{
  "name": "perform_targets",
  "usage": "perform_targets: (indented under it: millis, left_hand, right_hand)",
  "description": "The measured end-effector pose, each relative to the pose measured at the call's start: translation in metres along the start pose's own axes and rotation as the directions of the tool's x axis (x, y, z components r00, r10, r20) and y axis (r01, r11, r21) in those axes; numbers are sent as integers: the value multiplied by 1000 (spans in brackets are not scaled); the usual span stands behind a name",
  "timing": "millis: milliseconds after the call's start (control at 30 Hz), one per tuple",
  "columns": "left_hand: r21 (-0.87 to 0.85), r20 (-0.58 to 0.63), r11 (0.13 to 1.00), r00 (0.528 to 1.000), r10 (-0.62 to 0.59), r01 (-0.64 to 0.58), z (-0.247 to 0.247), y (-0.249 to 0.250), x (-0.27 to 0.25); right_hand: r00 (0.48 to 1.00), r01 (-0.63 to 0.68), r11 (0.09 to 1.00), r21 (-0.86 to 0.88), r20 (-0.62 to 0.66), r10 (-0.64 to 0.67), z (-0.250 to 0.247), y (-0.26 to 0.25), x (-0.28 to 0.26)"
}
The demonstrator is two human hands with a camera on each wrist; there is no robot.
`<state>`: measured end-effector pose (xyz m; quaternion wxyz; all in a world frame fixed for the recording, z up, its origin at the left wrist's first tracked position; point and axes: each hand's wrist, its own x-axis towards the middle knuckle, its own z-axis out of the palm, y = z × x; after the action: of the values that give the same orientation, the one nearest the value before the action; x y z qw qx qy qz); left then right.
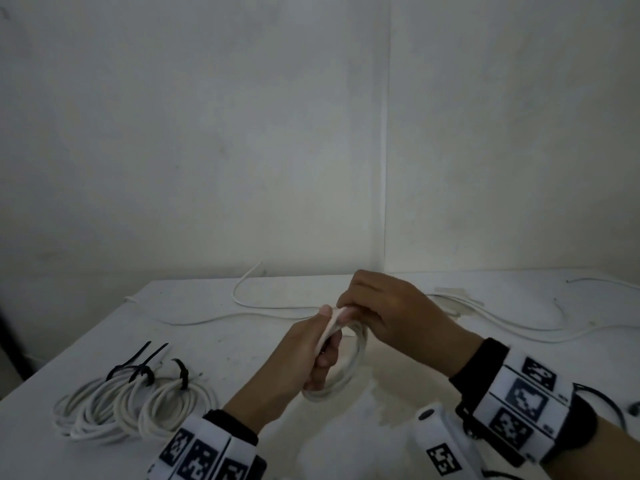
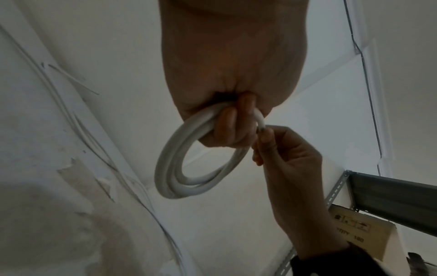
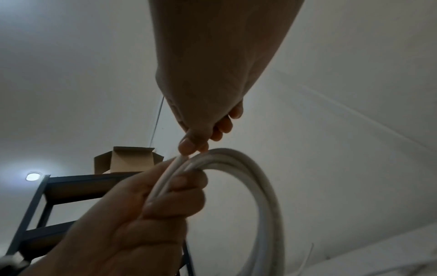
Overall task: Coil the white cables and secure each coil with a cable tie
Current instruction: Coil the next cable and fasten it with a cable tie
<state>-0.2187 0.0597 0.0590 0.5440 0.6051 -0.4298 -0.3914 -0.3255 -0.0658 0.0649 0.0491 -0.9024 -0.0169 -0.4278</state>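
The coil (image 1: 349, 358) at centre frame is white, as are the loose cables (image 1: 242, 306) across the counter (image 1: 194, 341), itself white with a tan stain at lower centre. Lower left, three white bundles (image 1: 135, 410) carry black cable ties (image 1: 149, 365). The wristbands (image 1: 519, 400) show black-and-white square marker patterns over black sleeves. In the right wrist view, a brown cardboard box (image 3: 127, 162) sits on a dark blue shelf (image 3: 47, 196).

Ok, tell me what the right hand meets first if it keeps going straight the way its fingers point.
The right hand points toward the left hand; its fingertips already pinch the white cable coil, so the left hand comes first, probably.
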Motion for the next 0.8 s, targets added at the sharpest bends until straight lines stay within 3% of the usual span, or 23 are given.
perform_targets:
  millis: [167, 367, 500, 600, 667, 733, 800]
  left_hand:
    - [-98, -7, 995, 1000, -28, 27, 4, 2, -3]
    - [-235, -43, 972, 999, -13, 2, 3, 6, -3]
    - [-305, -58, 952, 998, 3, -20, -3, 9, -4]
    - [-330, -66, 943, 998, 7, -29, -4, 9, -3]
    - [-348, -78, 937, 997, 15, -41, -5, 9, -2]
    - [-363, -89, 930, 996, 25, -56, -6, 9, 0]
    - [-372, -93, 926, 995, 25, -58, -5, 8, 2]
  right_hand:
    - [982, -162, 976, 145, -75, 174, 5, 11, -8]
    - [956, -245, 970, 3, -164, 242, 8, 10, -6]
    - [926, -361, 924, 121, -67, 371, 7, 9, -10]
    - [829, -553, 762, 336, 129, 544, 3, -2, -11]
    - [806, -583, 694, 424, 189, 561, 1, -11, -10]
    - [816, -576, 715, 397, 217, 536, 5, -17, -11]
    - [793, -598, 668, 443, 210, 571, 11, -19, -12]
